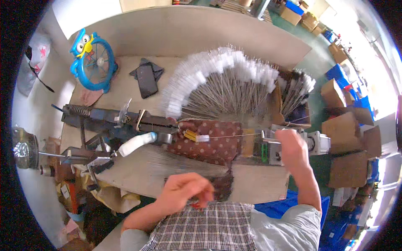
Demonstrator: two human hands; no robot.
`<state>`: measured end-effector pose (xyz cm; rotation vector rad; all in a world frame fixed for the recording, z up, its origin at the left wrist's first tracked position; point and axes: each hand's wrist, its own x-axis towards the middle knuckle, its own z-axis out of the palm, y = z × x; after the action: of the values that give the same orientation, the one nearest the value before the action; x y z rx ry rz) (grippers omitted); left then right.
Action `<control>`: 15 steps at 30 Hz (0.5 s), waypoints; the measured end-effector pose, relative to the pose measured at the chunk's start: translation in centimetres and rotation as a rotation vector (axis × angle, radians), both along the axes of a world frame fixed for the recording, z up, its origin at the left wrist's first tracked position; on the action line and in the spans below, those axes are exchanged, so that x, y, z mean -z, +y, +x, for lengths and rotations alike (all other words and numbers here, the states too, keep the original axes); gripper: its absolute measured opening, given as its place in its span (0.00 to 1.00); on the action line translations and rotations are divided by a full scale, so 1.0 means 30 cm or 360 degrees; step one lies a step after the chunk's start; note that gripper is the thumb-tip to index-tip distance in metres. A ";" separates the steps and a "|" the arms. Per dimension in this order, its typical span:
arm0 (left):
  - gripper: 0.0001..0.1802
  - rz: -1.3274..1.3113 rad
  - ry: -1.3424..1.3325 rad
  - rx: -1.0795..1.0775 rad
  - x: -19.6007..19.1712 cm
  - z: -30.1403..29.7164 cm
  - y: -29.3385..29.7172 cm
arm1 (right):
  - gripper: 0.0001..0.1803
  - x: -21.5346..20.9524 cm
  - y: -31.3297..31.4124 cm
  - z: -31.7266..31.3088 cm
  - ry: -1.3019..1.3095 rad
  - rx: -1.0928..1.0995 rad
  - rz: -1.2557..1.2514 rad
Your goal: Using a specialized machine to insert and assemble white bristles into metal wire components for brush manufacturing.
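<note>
My right hand (292,146) is closed at the small metal machine (274,155) on the right of the bench; its fingertips and whatever they grip are hidden. From a metal clamp on that machine a thin wire (234,136) runs left to a small white brush head (202,138). Beside the head lie yellow strips (190,135), over a brown polka-dot cloth (213,152). My left hand (186,191) hangs curled in front of the checked apron (201,230), near a bundle of loose thin wires (188,163). Its fingers are closed and slightly blurred, and anything in them is hard to see.
A large fan of white-headed wire brushes (226,83) spreads across the back, with dark-headed brushes (295,90) in a box beside it. A black metal mechanism (121,121) fills the left. Behind it lie a phone (147,80) and a blue cartoon wheel-shaped fan (94,62).
</note>
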<state>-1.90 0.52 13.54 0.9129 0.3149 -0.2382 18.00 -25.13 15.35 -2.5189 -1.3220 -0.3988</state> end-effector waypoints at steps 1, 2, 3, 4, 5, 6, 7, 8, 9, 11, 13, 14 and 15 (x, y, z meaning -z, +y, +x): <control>0.15 0.0267 -0.0159 0.0152 -0.002 0.045 -0.021 | 0.13 -0.032 -0.011 0.019 0.0009 0.0134 0.0063; 0.12 0.0539 -0.0319 0.0296 0.000 0.098 -0.045 | 0.13 -0.046 -0.003 0.026 -0.0020 0.0154 0.0049; 0.09 0.1106 -0.0629 0.0230 0.010 0.172 -0.070 | 0.12 -0.055 0.012 0.027 0.0171 0.0263 0.0146; 0.09 0.1669 -0.0945 0.0141 0.045 0.253 -0.106 | 0.11 -0.062 0.023 0.029 0.0356 0.0376 0.0248; 0.13 0.2206 -0.1189 -0.0276 0.136 0.325 -0.153 | 0.10 -0.053 0.039 0.040 0.0311 0.0168 0.0212; 0.14 0.2456 -0.1052 -0.0140 0.163 0.380 -0.172 | 0.10 -0.026 0.057 0.050 0.0317 0.0071 0.0272; 0.14 0.2464 -0.1069 -0.0155 0.214 0.414 -0.178 | 0.09 -0.010 0.082 0.053 0.0325 -0.0031 0.0333; 0.11 0.2804 -0.0931 0.0035 0.277 0.450 -0.176 | 0.09 -0.001 0.113 0.053 0.0441 0.0009 0.0318; 0.08 0.3129 -0.0784 0.0248 0.281 0.479 -0.174 | 0.08 0.013 0.131 0.056 0.0557 0.0065 0.0306; 0.06 0.3173 -0.0728 0.0208 0.283 0.509 -0.162 | 0.08 0.043 0.151 0.082 0.0543 0.0100 0.0344; 0.04 0.3210 -0.0640 0.0201 0.275 0.535 -0.138 | 0.08 0.085 0.151 0.104 0.0613 0.0190 0.0084; 0.03 0.3242 -0.0788 0.0164 0.262 0.558 -0.118 | 0.09 0.101 0.139 0.116 0.0677 0.0253 -0.0047; 0.03 0.3284 -0.0920 0.0115 0.256 0.576 -0.096 | 0.09 0.108 0.137 0.127 0.0695 0.0218 -0.0027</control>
<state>15.38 -2.35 5.86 2.9378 -0.1561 0.4499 21.81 -21.03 12.11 -2.5216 -0.9920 0.1355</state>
